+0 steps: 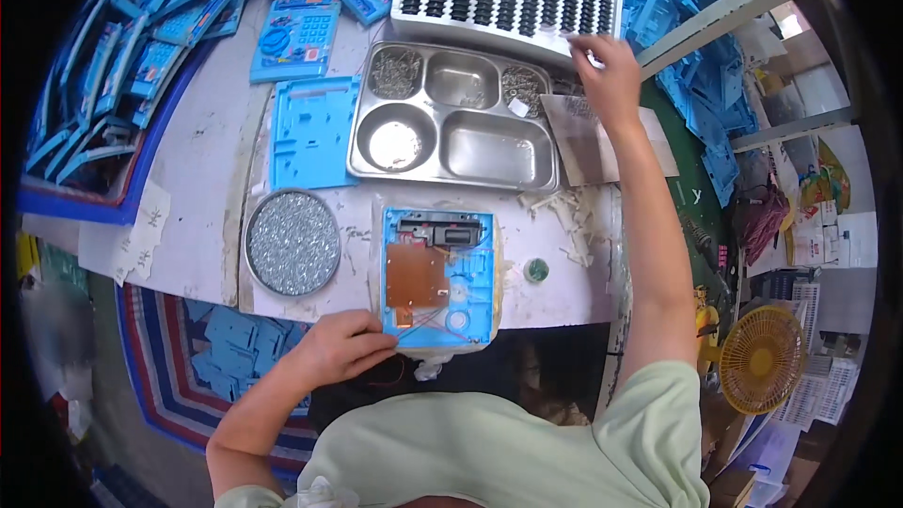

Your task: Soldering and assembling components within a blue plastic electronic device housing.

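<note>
A blue plastic housing lies open-side up at the table's front edge, with a brown circuit board, a black part and thin wires inside. My left hand grips its lower left corner. My right arm is stretched far forward. My right hand is at the near right edge of a white tray filled with rows of small black round parts. Its thumb and index finger curl together in a pinch; whatever is between the tips is too small to make out.
A steel compartment tray with screws and small metal parts stands mid-table. To its left lie a blue shell and a round dish of metal pieces. Blue housings pile up left and right. A small green jar and a yellow fan are at right.
</note>
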The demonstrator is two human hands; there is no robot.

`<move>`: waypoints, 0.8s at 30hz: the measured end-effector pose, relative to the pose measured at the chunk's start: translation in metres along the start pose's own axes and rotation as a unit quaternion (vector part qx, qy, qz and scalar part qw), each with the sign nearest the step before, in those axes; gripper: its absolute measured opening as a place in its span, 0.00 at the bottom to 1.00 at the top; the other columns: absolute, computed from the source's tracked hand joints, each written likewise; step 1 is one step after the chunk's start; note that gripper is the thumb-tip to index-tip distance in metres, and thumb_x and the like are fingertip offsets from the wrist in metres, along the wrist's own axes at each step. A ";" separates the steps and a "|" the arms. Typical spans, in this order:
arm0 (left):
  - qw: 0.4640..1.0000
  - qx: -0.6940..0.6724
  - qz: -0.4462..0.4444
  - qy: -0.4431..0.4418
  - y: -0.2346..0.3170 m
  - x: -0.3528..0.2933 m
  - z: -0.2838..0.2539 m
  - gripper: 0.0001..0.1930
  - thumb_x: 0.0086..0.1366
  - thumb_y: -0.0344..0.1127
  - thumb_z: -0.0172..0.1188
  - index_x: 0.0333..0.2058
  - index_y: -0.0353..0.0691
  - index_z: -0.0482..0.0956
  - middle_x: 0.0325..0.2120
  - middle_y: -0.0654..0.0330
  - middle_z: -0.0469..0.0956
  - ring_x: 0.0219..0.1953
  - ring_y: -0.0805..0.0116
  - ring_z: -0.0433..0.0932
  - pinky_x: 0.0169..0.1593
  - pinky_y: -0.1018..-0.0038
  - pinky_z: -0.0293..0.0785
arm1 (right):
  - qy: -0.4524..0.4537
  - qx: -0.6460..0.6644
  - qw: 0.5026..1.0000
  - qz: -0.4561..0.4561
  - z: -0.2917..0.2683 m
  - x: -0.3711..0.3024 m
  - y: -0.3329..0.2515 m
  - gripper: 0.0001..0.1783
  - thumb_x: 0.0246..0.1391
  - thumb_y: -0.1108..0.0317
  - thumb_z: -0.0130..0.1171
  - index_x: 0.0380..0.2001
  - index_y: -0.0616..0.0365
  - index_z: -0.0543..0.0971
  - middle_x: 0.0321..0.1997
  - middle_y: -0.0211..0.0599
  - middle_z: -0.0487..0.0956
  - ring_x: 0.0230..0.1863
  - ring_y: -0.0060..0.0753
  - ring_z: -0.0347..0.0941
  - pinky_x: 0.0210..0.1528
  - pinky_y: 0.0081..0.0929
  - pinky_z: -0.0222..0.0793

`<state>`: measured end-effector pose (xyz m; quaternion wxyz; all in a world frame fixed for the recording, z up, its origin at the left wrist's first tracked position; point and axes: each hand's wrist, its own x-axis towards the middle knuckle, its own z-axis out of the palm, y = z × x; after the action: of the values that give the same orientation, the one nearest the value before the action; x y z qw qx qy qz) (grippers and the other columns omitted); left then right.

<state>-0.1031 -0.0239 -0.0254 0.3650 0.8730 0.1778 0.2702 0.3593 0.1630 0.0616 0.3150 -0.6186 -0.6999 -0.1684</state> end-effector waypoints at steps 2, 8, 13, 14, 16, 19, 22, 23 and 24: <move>1.000 -0.004 -0.006 0.002 0.001 -0.003 0.001 0.15 0.51 0.29 0.77 0.38 0.45 0.86 0.29 0.61 0.78 0.28 0.60 0.79 0.29 0.67 0.75 | 0.045 -0.043 0.996 -0.068 0.033 0.024 0.024 0.08 0.51 0.69 0.68 0.36 0.50 0.88 0.40 0.28 0.85 0.45 0.41 0.76 0.49 0.37 0.76; 0.999 -0.008 -0.039 0.006 0.005 -0.002 0.002 0.13 0.53 0.30 0.76 0.38 0.44 0.85 0.29 0.61 0.77 0.28 0.60 0.79 0.30 0.66 0.76 | 0.077 -0.066 0.982 -0.162 0.073 0.046 0.046 0.06 0.45 0.71 0.70 0.29 0.51 0.83 0.40 0.29 0.84 0.49 0.45 0.75 0.53 0.40 0.74; 0.998 -0.003 -0.055 -0.006 0.008 -0.003 -0.004 0.11 0.55 0.30 0.74 0.37 0.43 0.85 0.29 0.60 0.77 0.29 0.57 0.79 0.31 0.65 0.75 | 0.032 0.132 0.991 0.016 0.020 0.040 0.026 0.11 0.59 0.67 0.69 0.43 0.58 0.85 0.39 0.35 0.85 0.43 0.33 0.79 0.49 0.29 0.72; 0.998 -0.001 -0.056 -0.007 0.007 -0.004 -0.004 0.10 0.55 0.30 0.74 0.37 0.43 0.85 0.29 0.59 0.77 0.29 0.56 0.79 0.31 0.64 0.76 | -0.001 0.306 0.950 0.062 -0.002 0.028 0.025 0.11 0.61 0.68 0.68 0.44 0.62 0.85 0.41 0.31 0.85 0.43 0.23 0.78 0.49 0.22 0.72; 0.998 0.018 -0.063 -0.016 0.010 -0.003 -0.004 0.10 0.56 0.31 0.73 0.37 0.43 0.84 0.29 0.58 0.76 0.30 0.55 0.79 0.32 0.63 0.76 | -0.056 0.407 0.897 0.165 -0.072 -0.025 -0.057 0.09 0.62 0.73 0.65 0.43 0.65 0.84 0.45 0.31 0.84 0.45 0.22 0.78 0.50 0.21 0.72; 0.997 -0.002 -0.069 -0.023 0.011 0.002 -0.005 0.11 0.55 0.29 0.73 0.37 0.43 0.84 0.30 0.58 0.76 0.30 0.56 0.79 0.33 0.64 0.76 | -0.288 0.373 0.877 0.088 -0.116 -0.117 -0.127 0.10 0.54 0.73 0.69 0.40 0.60 0.84 0.39 0.32 0.84 0.42 0.26 0.78 0.50 0.25 0.72; 0.998 -0.006 -0.064 -0.011 0.009 -0.003 -0.005 0.16 0.52 0.26 0.75 0.40 0.42 0.84 0.30 0.58 0.75 0.29 0.58 0.78 0.32 0.66 0.75 | -0.344 0.373 0.861 -0.015 -0.098 -0.175 -0.176 0.11 0.47 0.74 0.71 0.37 0.55 0.84 0.36 0.32 0.83 0.43 0.42 0.73 0.49 0.35 0.71; 0.998 -0.007 -0.055 -0.010 0.008 -0.003 -0.003 0.18 0.50 0.25 0.76 0.41 0.42 0.84 0.30 0.58 0.75 0.29 0.59 0.77 0.31 0.67 0.74 | -0.334 0.358 0.872 -0.034 -0.092 -0.185 -0.178 0.11 0.47 0.74 0.71 0.37 0.54 0.84 0.37 0.31 0.83 0.44 0.43 0.72 0.49 0.35 0.71; 0.998 -0.009 -0.058 -0.009 0.008 -0.003 -0.002 0.17 0.50 0.25 0.76 0.40 0.42 0.84 0.30 0.58 0.75 0.29 0.60 0.77 0.32 0.67 0.74 | -0.321 0.343 0.881 -0.055 -0.084 -0.192 -0.178 0.12 0.47 0.73 0.71 0.37 0.54 0.83 0.37 0.30 0.83 0.45 0.44 0.71 0.48 0.36 0.71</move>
<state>-0.1064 -0.0295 -0.0194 0.3891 0.8605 0.2225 0.2420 0.2130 -0.0673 0.0269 0.2561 -0.4526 -0.8093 0.2730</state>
